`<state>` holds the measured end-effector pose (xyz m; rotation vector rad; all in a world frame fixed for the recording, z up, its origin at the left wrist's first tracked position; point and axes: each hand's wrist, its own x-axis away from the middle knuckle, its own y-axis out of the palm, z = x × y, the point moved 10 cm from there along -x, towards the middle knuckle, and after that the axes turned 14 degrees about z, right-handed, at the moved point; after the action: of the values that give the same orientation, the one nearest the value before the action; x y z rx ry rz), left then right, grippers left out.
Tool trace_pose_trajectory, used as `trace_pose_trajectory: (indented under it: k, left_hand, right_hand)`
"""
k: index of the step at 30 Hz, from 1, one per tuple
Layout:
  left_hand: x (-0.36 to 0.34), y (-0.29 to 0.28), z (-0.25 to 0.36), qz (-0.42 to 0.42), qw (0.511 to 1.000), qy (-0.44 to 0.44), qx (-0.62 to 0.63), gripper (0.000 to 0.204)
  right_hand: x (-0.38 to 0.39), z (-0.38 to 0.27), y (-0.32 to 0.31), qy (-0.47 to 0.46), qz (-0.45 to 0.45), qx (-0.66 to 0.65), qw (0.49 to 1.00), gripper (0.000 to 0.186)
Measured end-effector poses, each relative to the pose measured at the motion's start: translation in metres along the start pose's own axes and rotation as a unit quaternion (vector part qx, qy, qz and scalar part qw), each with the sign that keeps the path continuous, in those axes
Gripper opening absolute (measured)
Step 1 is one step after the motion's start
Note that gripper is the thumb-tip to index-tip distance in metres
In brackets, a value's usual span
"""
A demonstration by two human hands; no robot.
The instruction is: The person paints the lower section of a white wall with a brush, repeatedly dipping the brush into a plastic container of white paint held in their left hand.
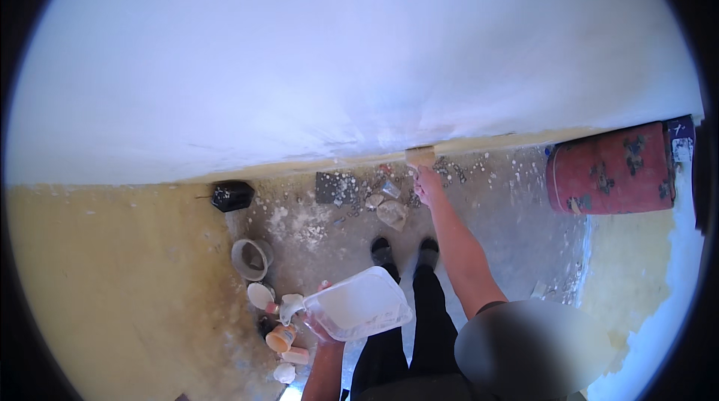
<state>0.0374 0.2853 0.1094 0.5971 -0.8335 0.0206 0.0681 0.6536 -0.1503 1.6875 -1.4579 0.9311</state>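
Brush (420,156) in right hand (428,185) — wide, tan, against white wall (337,64).

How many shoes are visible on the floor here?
2: the left shoe and right shoe, both dark, side by side on the spattered floor below the wall's base.

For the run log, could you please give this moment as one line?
right hand: brush at wall base | left hand: holds white tub

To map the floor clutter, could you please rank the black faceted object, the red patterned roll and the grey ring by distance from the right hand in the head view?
From the right hand:
1. Black faceted object, to the left by the wall base.
2. Grey ring, lower left on the floor, only slightly farther.
3. Red patterned roll, far right.
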Motion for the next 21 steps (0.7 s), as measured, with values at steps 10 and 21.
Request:
trace_pose_trajectory:
  k: [10,21]
  left_hand:
    - [0.032,0.046,0.044,-0.102,0.994,-0.003,0.029,0.078]
    - [0.086,0.094,0.073,-0.171,0.979,-0.106,-0.028,0.078]
  right_hand:
    - [0.292,-0.163,0.042,-0.083,-0.07,-0.053,0.993,0.011]
    - [0.615,-0.321,0.062,-0.307,-0.264,-0.087,0.91,0.019]
